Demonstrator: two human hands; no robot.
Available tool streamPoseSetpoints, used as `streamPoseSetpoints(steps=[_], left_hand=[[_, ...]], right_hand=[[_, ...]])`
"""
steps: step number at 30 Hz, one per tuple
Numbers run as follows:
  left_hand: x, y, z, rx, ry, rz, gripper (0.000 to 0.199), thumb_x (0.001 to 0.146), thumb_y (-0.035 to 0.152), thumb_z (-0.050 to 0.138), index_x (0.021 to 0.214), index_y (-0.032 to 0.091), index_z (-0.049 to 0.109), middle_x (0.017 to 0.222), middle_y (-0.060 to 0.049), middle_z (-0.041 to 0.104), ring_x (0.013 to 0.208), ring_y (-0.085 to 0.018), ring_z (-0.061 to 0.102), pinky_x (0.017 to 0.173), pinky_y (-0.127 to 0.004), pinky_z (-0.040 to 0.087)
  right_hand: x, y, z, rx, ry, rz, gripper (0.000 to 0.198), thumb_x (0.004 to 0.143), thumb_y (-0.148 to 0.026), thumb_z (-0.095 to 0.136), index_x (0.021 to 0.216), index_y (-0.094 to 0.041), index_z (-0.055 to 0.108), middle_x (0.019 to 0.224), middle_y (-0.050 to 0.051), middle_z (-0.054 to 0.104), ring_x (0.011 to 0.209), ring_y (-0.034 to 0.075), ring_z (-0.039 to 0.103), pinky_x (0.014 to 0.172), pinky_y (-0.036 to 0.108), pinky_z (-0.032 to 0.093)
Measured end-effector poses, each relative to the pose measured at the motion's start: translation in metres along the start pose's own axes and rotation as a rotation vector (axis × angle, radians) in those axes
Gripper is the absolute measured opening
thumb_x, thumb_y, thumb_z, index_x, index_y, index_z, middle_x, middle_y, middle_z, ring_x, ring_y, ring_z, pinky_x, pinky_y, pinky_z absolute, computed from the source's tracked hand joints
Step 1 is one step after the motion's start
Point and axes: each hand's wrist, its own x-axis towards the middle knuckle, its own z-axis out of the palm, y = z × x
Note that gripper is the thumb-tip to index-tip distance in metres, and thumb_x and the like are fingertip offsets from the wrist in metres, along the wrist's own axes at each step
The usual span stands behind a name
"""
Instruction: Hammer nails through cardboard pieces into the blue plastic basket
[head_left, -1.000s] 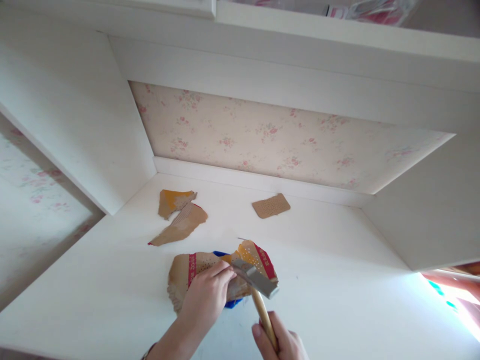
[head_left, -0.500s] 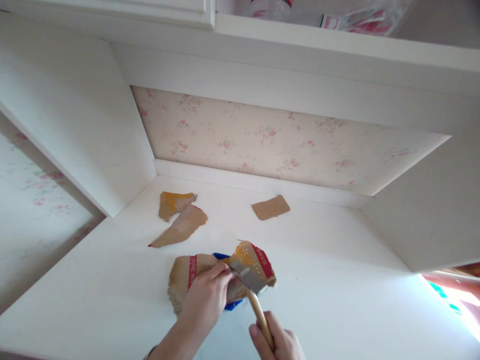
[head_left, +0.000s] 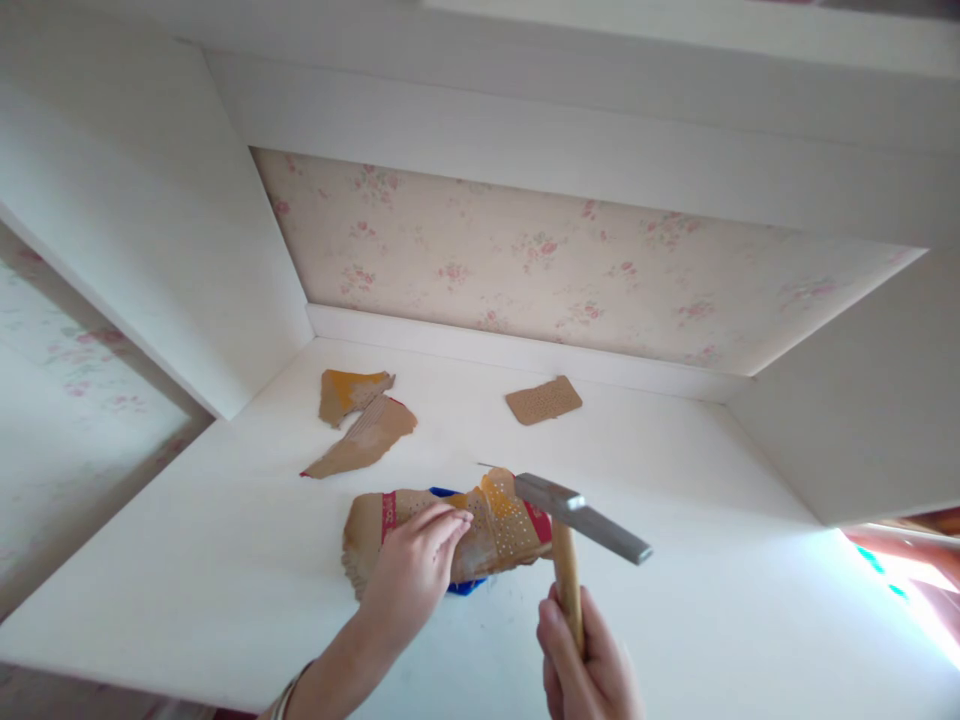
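On a white surface (head_left: 720,540), punctured cardboard (head_left: 499,530), probably light and tearable, lies beneath the left hand (head_left: 416,565), its grip unclear. The right hand (head_left: 589,655) clasps a likely head-heavy hammer (head_left: 571,508) by its wooden handle (head_left: 567,570), the sensible hold.

Soft light, bright overall. Strongest at lower right: reddish surface (head_left: 916,580) burnt out to white, pale glare spilling across white tabletop (head_left: 720,600). Overhead panel (head_left: 570,140) greyer; shadow along left edge of floral wallpaper (head_left: 480,260). Dull sheen on hammer head (head_left: 589,518). Slight softness throughout; lettering (head_left: 388,512) on cardboard (head_left: 362,535) too smeared to read. Corners stretched, wide-angle.
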Motion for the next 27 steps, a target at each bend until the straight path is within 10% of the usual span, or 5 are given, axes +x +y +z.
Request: streamPoseSetpoints(steps=[7,15,27], left_hand=[[0.012,0.008,-0.022,-0.180,-0.103,-0.373,0.027,0.095,0.039,0.052,0.097,0.021,0.072,0.075,0.000,0.074,0.061,-0.013,0.067,0.056,-0.020,0.051],[0.016,0.018,-0.023,-0.248,-0.259,-0.502,0.033,0.092,0.045,0.054,0.097,0.020,0.073,0.055,0.003,0.066,0.051,-0.013,0.062,0.051,-0.020,0.046],[0.019,0.014,-0.045,-0.113,0.051,-0.382,0.028,0.094,0.042,0.055,0.090,0.020,0.070,0.071,0.001,0.070,0.057,-0.012,0.062,0.055,-0.020,0.048]], right_hand=[[0.028,-0.021,-0.019,0.017,0.210,0.036,0.045,0.077,-0.067,0.064,0.083,-0.024,0.049,0.042,-0.014,0.031,0.032,0.007,0.030,0.030,0.016,0.024],[0.050,-0.013,-0.018,-0.029,0.090,0.056,0.041,0.084,-0.063,0.061,0.091,-0.024,0.048,0.035,-0.015,0.037,0.025,0.008,0.035,0.027,0.015,0.023],[0.048,-0.015,-0.027,0.356,0.124,0.031,0.038,0.082,-0.049,0.073,0.087,-0.025,0.043,0.038,-0.017,0.035,0.025,0.003,0.024,0.024,0.012,0.018]])
